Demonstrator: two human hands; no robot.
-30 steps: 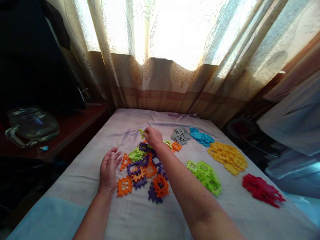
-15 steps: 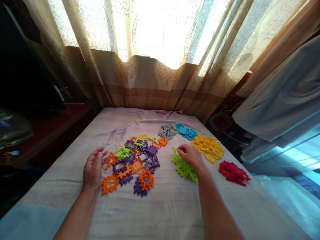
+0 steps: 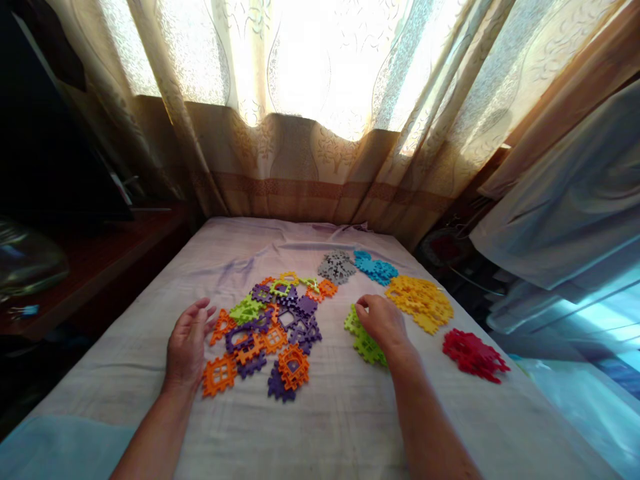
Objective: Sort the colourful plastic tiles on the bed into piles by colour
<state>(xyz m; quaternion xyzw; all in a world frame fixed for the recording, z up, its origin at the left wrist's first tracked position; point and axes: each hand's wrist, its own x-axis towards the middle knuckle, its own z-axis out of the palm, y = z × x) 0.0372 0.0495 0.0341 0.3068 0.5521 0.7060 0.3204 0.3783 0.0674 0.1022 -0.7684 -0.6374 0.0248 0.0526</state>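
Note:
My left hand (image 3: 187, 343) hovers at the left edge of a mixed heap, fingers apart and holding nothing. That heap has orange pieces (image 3: 219, 375), purple pieces (image 3: 281, 385) and some lime green ones (image 3: 246, 309). Over the green pile (image 3: 367, 347) is my right hand (image 3: 383, 320), its thumb and fingers pressed together; whatever is between them, if anything, is too small to make out. Behind lie a grey pile (image 3: 337, 267) and a blue pile (image 3: 375, 268). A yellow pile (image 3: 420, 302) and a red pile (image 3: 474, 355) sit to the right.
The pieces lie on a pale cloth surface (image 3: 240, 440). A curtain (image 3: 310, 153) hangs behind it. On the left is a dark brown shelf (image 3: 125, 247) with a clear container. Light-coloured clothing (image 3: 565, 180) hangs at the right.
My right hand has shifted slightly left and down over the green pile, and a green piece that stuck up beside its fingertips no longer shows there. My left hand has barely moved.

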